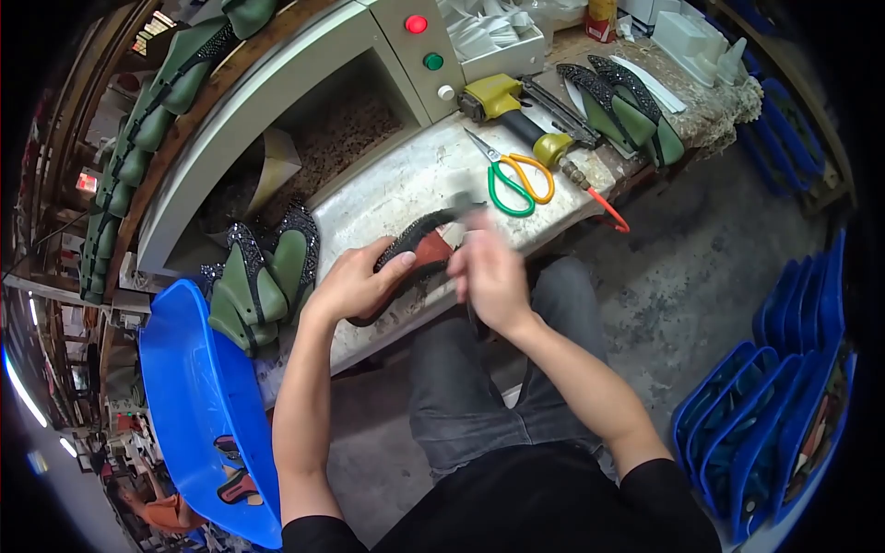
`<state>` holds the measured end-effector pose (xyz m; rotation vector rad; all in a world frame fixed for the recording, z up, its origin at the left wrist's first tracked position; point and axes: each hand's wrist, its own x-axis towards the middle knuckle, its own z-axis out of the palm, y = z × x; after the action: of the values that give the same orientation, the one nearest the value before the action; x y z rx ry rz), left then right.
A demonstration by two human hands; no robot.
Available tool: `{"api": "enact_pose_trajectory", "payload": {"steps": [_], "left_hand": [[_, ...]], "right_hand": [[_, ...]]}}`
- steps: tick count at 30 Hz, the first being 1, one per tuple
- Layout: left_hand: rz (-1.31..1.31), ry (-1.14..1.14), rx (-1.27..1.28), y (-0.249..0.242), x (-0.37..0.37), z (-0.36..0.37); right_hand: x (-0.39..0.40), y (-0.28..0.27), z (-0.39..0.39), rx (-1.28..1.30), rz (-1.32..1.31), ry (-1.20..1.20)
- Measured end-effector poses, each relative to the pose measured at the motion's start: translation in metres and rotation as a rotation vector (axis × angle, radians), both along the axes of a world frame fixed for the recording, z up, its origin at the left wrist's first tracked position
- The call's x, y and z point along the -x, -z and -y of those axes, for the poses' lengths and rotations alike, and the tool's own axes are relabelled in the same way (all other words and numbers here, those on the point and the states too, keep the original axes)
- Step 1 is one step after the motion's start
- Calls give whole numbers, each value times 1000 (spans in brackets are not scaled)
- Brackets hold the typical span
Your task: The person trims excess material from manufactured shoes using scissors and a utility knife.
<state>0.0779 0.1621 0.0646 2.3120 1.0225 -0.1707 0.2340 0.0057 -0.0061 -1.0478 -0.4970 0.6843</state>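
Note:
My left hand (353, 284) is closed around a shoe (431, 247) with a dark glittery edge and a reddish-brown underside, held sole up over the bench's front edge. Above the toe end, my right hand (495, 274) grips a hammer (464, 200) whose metal head is smeared by motion and overlaps the shoe in this view. The hammer's handle is mostly hidden in the fist. Scissors (512, 183) with one green and one orange handle lie on the bench just beyond my right hand, beside a yellow nail gun (516, 115) with a red hose.
Glittery shoes on green lasts (263, 276) stand at left, another pair (619, 106) at back right. A machine (267, 111) with coloured buttons borders the bench (406, 170). Blue bins (198, 405) stand left, more (765, 415) at right. A person in orange (166, 511) is far left.

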Motion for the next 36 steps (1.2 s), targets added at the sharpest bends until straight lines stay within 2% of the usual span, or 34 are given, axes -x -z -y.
{"api": "enact_pose_trajectory", "payload": {"steps": [4,5,8,10,13,14,15,19,25,29,30,34,36], "left_hand": [[-2,-21,29,-9,-5,-3],[-3,-21,34,-7,-4,-2],[25,-30,-74,5,0,-3],[34,-31,-110,5,0,-4],[-39,-6,-49,-8,-8,2],[-63,5,-38,-14,-10,0],[-60,4,-46,-17,-10,-4],[-39,-10,-79,-6,-9,-4],[-8,11,-42,5,-7,-15],[-9,28,-27,-1,-5,-15],[-6,24,-30,-1,-3,-15],[10,27,1,-1,-7,-18],[-23,9,33,0,-5,-13]], "right_hand": [[-6,6,-1,257,78,-320],[-6,-1,0,262,77,-321],[-11,-37,4,47,-45,-164],[-9,-32,3,-24,-86,-109],[-8,31,-13,170,624,-195],[-8,37,-18,227,861,-213],[-8,26,-20,219,865,-210],[-4,-20,-7,71,297,-117],[-9,-12,-3,273,240,-291],[6,-28,2,30,531,-101],[7,-24,0,25,534,-104],[9,9,-17,49,932,-20],[8,15,-15,110,906,-95]]}}
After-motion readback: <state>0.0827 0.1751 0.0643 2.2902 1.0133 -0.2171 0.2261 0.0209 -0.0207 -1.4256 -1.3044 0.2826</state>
